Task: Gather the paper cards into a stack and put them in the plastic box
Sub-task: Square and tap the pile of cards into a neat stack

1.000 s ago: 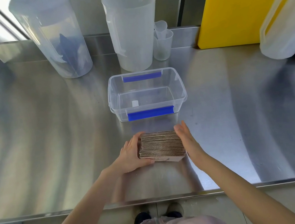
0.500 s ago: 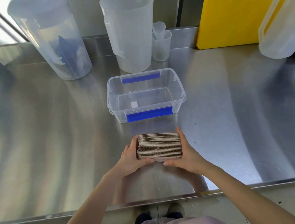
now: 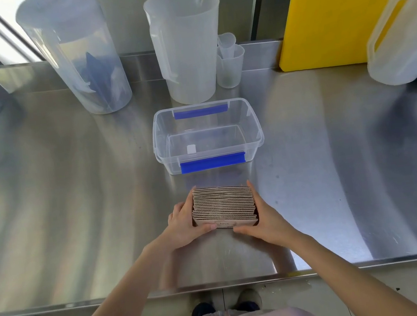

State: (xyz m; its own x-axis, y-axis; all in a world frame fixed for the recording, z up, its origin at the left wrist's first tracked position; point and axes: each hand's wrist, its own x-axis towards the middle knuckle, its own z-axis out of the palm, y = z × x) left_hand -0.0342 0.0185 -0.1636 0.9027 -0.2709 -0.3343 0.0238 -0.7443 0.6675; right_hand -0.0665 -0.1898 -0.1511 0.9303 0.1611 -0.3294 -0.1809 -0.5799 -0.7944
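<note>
A stack of brown paper cards (image 3: 223,206) stands on edge on the steel table, pressed together between both hands. My left hand (image 3: 184,224) grips its left side with the thumb along the front card. On the other side my right hand (image 3: 264,216) does the same, thumb at the front lower edge. The clear plastic box (image 3: 207,137) with blue clips sits just beyond the stack, open, holding only a small white label inside.
Behind the box stand a large translucent jug (image 3: 186,47), small measuring cups (image 3: 230,63) and a tall clear pitcher (image 3: 76,55). A yellow board (image 3: 328,11) and a white jug (image 3: 402,36) are at the back right. The table's front edge (image 3: 217,284) lies near my body.
My right hand has closed in from a flat palm beside the stack to a grip with its thumb on the front. The cards have been squared up and sit slightly nearer the box.
</note>
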